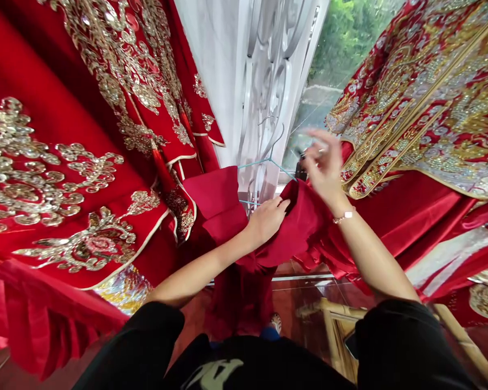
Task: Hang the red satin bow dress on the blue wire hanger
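A crimson garment hangs in front of me on a thin teal hanger with a bare metal hook. My left hand is closed on the cloth at the garment's upper middle, its fingertips at a dark fold. Raised above the garment's right shoulder, my right hand is blurred by motion; its bent fingers look apart, and I see nothing in them. Close to its thumb is a small black item with pale marks, perhaps a tag; whether they touch I cannot tell.
Red robes with silver beading hang at the left, and a gold-and-silver embroidered red jacket at the right. A white scrollwork grille stands by a window. Below right is a bamboo stool on the tiled floor.
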Motion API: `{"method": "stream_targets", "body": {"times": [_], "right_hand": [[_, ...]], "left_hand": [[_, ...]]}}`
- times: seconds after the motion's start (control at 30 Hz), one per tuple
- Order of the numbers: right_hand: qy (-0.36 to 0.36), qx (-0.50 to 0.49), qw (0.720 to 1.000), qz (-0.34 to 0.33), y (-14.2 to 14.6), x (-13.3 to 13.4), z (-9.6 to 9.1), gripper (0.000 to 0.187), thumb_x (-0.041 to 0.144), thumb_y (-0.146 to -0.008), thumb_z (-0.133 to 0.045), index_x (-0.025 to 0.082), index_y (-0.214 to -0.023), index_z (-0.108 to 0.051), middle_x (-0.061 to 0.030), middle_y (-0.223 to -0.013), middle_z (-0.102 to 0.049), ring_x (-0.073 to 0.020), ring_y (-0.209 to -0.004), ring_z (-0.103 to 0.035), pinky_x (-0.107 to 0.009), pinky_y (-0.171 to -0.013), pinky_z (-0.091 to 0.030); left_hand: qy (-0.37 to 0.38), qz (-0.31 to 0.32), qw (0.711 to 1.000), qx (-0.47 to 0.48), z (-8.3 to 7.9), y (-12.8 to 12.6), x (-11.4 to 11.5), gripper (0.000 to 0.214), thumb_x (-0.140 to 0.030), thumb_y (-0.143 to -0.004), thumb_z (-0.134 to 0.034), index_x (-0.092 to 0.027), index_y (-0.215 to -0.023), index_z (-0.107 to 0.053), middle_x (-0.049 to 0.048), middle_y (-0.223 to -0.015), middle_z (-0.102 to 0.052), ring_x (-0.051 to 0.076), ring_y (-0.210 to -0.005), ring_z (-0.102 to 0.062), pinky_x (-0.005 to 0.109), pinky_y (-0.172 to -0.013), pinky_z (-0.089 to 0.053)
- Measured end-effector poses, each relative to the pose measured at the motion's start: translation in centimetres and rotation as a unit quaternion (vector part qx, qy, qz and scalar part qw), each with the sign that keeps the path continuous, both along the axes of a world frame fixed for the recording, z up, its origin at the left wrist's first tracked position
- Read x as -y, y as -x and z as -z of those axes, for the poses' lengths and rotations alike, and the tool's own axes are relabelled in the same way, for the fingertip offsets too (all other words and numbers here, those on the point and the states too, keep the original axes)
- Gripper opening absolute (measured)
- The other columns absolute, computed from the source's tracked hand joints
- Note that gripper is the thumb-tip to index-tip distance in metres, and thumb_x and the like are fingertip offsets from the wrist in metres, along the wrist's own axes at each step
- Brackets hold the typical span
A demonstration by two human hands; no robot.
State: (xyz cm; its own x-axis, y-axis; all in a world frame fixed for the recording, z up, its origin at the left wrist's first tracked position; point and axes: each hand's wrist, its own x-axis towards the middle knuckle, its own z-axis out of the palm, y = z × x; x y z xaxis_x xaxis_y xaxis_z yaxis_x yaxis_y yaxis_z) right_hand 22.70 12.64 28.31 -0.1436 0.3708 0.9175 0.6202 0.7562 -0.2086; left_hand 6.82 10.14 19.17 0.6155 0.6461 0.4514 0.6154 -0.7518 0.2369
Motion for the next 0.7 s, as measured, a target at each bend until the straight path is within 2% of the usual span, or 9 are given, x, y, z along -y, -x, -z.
{"method": "stream_targets", "body": {"times": [0.07,0.13,0.2,0.3,0.4,0.47,0.53,0.6,0.7], "right_hand": [[-0.129,-0.098,0.986,0.027,0.0,2.4,-0.7,0.037,0.054,-0.097,-0.048,0.029,-0.124,-0.054,-0.0072,-0.117,-0.056,-0.016,-0.081,-0.064,-0.032,-0.062,-0.053],[-0.209,-0.132,0.969,0.023,-0.7,4.7,-0.3,0.027,0.045,-0.095,-0.056,0.031,-0.119,-0.058,-0.0044,-0.11,-0.059,-0.0149,-0.074,-0.066,-0.032,-0.059,-0.051],[-0.203,-0.138,0.969,0.008,-1.5,6.4,1.6,0.019,0.039,-0.093,-0.061,0.032,-0.11,-0.063,-0.0013,-0.094,-0.061,-0.0159,-0.069,-0.066,-0.034,-0.058,-0.052],[-0.105,-0.215,0.968,0.075,-2.3,8.4,7.4,0.022,0.04,-0.089,-0.065,0.027,-0.106,-0.061,-0.0017,-0.092,-0.063,-0.0171,-0.072,-0.066,-0.038,-0.068,-0.055],[0.061,-0.325,0.932,0.148,-2.1,10.8,15.6,0.023,0.041,-0.087,-0.064,0.022,-0.099,-0.058,-0.0046,-0.099,-0.067,-0.0121,-0.062,-0.057,-0.035,-0.065,-0.052],[0.12,-0.376,0.897,0.199,-1.7,12.2,20.7,0.023,0.041,-0.086,-0.063,0.022,-0.096,-0.057,-0.0045,-0.096,-0.066,-0.0167,-0.075,-0.062,-0.038,-0.074,-0.053],[0.164,-0.367,0.889,0.221,-1.3,12.8,23.5,0.025,0.04,-0.084,-0.062,0.022,-0.1,-0.058,-0.0047,-0.095,-0.065,-0.021,-0.085,-0.064,-0.041,-0.081,-0.054],[0.179,-0.298,0.91,0.225,-0.6,12.2,23.0,0.029,0.04,-0.085,-0.06,0.023,-0.108,-0.058,-0.0085,-0.106,-0.065,-0.0254,-0.101,-0.064,-0.047,-0.091,-0.052],[0.161,-0.173,0.93,0.281,0.9,8.7,17.5,0.047,0.04,-0.088,-0.054,0.024,-0.133,-0.05,-0.0142,-0.136,-0.058,-0.0304,-0.131,-0.052,-0.056,-0.109,-0.04]], "left_hand": [[-0.048,0.025,0.997,0.063,0.5,2.3,1.6,0.036,-0.013,-0.1,-0.042,-0.014,-0.132,-0.059,0.0125,-0.128,-0.065,0.023,-0.121,-0.063,0.041,-0.111,-0.048],[-0.089,0.034,0.986,0.139,1.1,5.1,3.0,0.035,-0.011,-0.099,-0.043,-0.018,-0.128,-0.061,0.0094,-0.127,-0.066,0.02,-0.121,-0.063,0.044,-0.118,-0.042],[-0.109,-0.012,0.97,0.218,1.8,8.2,4.1,0.033,-0.009,-0.098,-0.045,-0.021,-0.122,-0.064,0.0069,-0.122,-0.068,0.018,-0.117,-0.064,0.045,-0.118,-0.041],[-0.103,-0.12,0.936,0.314,4.0,12.5,5.9,0.029,-0.009,-0.097,-0.048,-0.023,-0.113,-0.068,0.0054,-0.116,-0.069,0.018,-0.112,-0.066,0.039,-0.109,-0.049],[-0.095,-0.193,0.913,0.347,7.7,15.4,8.4,0.025,-0.01,-0.096,-0.05,-0.023,-0.107,-0.068,0.0044,-0.112,-0.069,0.018,-0.109,-0.066,0.033,-0.1,-0.053],[-0.093,-0.212,0.91,0.343,9.9,16.0,9.7,0.025,-0.01,-0.095,-0.051,-0.024,-0.107,-0.067,0.0038,-0.11,-0.069,0.017,-0.106,-0.067,0.03,-0.098,-0.053],[-0.091,-0.229,0.905,0.347,10.6,15.4,10.2,0.026,-0.012,-0.093,-0.053,-0.025,-0.113,-0.066,0.0053,-0.114,-0.067,0.018,-0.109,-0.066,0.032,-0.099,-0.053],[-0.096,-0.247,0.898,0.351,9.2,13.7,9.6,0.033,-0.016,-0.092,-0.057,-0.026,-0.123,-0.062,0.0085,-0.124,-0.063,0.022,-0.12,-0.062,0.04,-0.108,-0.048],[-0.125,-0.275,0.891,0.338,4.4,9.8,6.9,0.052,-0.023,-0.087,-0.065,-0.025,-0.137,-0.053,0.0136,-0.139,-0.056,0.032,-0.14,-0.047,0.059,-0.124,-0.024]]}}
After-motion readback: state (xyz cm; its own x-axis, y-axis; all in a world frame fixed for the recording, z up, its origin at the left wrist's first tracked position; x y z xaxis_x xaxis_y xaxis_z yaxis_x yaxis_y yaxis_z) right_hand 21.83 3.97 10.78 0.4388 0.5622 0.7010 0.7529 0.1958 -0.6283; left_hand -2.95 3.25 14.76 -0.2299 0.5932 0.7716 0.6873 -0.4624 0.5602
